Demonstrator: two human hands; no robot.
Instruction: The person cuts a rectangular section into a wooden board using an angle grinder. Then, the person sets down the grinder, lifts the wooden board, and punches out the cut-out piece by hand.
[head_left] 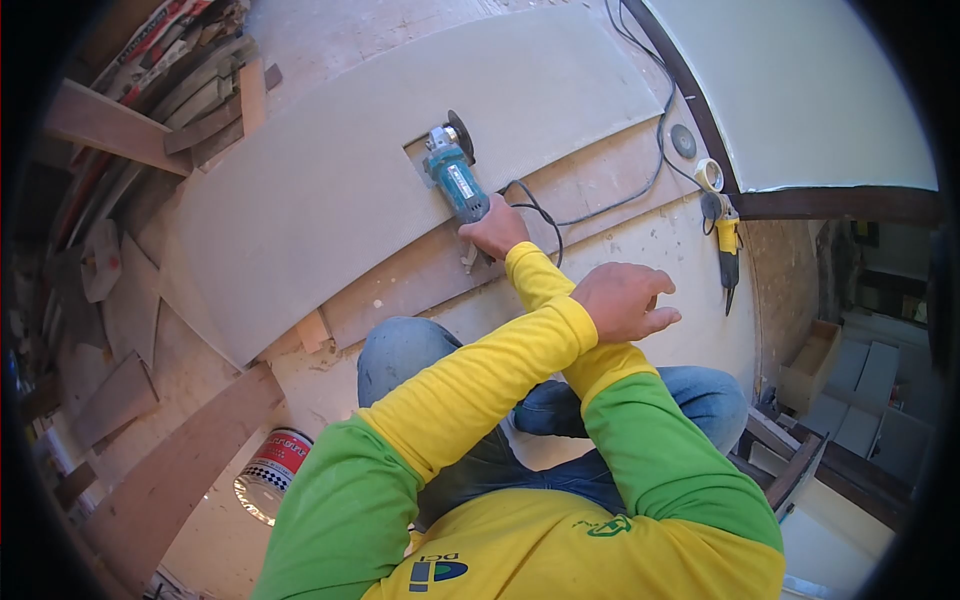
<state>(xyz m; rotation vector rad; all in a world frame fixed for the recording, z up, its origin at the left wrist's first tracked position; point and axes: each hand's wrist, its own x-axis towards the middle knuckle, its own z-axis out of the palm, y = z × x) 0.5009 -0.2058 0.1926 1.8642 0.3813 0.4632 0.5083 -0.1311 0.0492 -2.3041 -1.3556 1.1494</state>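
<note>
My forearms cross, the left one over the right. My right hand (495, 230) is wrapped round the rear of a teal angle grinder (458, 185), whose dark disc (461, 137) points away from me. The grinder rests on or just above a large pale board (330, 170), beside a small rectangular cutout (416, 158). Its black cord loops out beside my right wrist. My left hand (625, 302) hangs over my right forearm with nothing in it, thumb and fingers apart.
A second, yellow and black grinder (728, 250) lies at the right, near a tape roll (708, 175) and a loose disc (683, 141). The cord (655, 165) trails across the boards. Wood scraps (210, 105) pile up at the left; a red-labelled can (273, 472) stands lower left.
</note>
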